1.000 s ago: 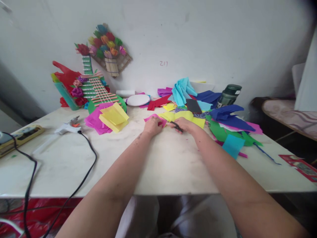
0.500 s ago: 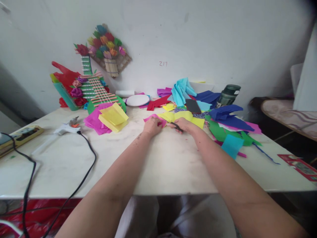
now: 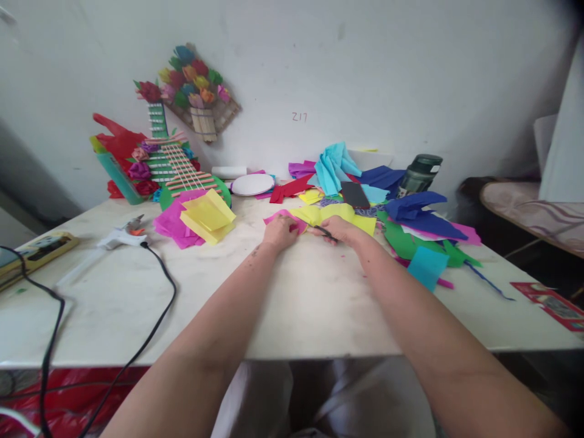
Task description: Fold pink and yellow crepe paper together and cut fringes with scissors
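My left hand (image 3: pixel 280 233) is closed on a piece of pink crepe paper (image 3: pixel 298 224) near the middle of the table. Just to its right, my right hand (image 3: pixel 341 229) grips black-handled scissors (image 3: pixel 325 233), whose blades point left toward the pink paper. Behind both hands lies yellow crepe paper (image 3: pixel 340 212), spread out and partly hidden by my right hand. Whether the blades touch the pink paper is too small to tell.
Left on the table are a white glue gun (image 3: pixel 123 238) with a black cord, a yellow power strip (image 3: pixel 41 250) and folded yellow paper (image 3: pixel 208 218). A paper-flower guitar (image 3: pixel 182 167) leans behind. Rightward are a dark phone (image 3: pixel 355 195), blue paper (image 3: pixel 422 213) and a green bottle (image 3: pixel 418 174).
Nearly everything stays in place. The whole view has shifted very slightly, and both hands keep their positions over the paper.
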A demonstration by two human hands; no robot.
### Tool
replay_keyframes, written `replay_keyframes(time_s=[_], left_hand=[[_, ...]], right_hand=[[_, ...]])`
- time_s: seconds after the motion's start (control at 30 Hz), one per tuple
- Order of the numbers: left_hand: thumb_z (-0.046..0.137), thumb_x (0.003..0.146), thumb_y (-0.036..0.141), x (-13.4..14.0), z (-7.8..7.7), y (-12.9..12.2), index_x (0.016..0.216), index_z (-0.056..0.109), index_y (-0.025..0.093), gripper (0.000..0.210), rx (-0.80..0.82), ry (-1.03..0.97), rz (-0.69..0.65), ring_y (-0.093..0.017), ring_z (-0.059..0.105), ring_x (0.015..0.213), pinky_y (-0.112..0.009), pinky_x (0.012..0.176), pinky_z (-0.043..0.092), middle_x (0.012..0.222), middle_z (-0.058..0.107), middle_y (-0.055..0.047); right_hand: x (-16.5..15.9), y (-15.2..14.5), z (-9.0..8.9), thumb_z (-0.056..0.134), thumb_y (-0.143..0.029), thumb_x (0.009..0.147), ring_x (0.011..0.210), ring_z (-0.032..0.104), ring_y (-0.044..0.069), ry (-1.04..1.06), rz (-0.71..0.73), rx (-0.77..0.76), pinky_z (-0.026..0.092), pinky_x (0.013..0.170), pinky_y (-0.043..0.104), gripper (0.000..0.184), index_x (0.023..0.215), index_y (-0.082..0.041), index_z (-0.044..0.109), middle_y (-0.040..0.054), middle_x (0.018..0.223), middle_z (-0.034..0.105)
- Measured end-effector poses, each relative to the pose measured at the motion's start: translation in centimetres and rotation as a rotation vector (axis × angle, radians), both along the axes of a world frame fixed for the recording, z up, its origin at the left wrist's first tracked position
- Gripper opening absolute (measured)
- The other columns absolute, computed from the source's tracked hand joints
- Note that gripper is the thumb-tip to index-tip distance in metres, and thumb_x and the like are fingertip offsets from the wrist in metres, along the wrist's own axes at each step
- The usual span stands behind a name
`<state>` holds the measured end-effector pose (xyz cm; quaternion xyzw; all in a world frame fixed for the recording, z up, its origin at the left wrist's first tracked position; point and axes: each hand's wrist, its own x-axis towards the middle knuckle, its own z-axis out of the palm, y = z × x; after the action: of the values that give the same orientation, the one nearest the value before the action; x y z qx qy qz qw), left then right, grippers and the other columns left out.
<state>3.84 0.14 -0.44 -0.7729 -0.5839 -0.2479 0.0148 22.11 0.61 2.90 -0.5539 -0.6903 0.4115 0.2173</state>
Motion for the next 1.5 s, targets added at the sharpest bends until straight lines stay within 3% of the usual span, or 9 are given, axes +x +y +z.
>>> replay_keyframes(time_s=[0.83,1.5], left_hand=[[0.051,0.076,0.03,0.1,0.1,-0.1,0.092,0.068,0.02,0.026,-0.013,0.011,0.004,-0.021,0.054,0.101,-0.03,0.089,0.043,0.095,0.066,-0.006],[0.051,0.075,0.03,0.1,-0.1,0.1,0.09,0.068,0.02,0.025,0.01,0.004,-0.005,-0.021,0.054,0.1,-0.029,0.089,0.043,0.094,0.067,-0.005]], right_hand=[[-1.0,0.9,0.7,0.068,-0.057,0.06,0.031,0.044,0.008,-0.163,0.076,0.001,0.035,0.033,0.02,0.047,0.054,-0.016,0.047,-0.001,0.038,0.05],[-0.7,1.4,-0.5,0.07,-0.053,0.062,0.027,0.037,0.005,-0.023,0.016,0.002,0.03,0.029,0.017,0.045,0.058,-0.018,0.042,-0.0056,0.036,0.045]])
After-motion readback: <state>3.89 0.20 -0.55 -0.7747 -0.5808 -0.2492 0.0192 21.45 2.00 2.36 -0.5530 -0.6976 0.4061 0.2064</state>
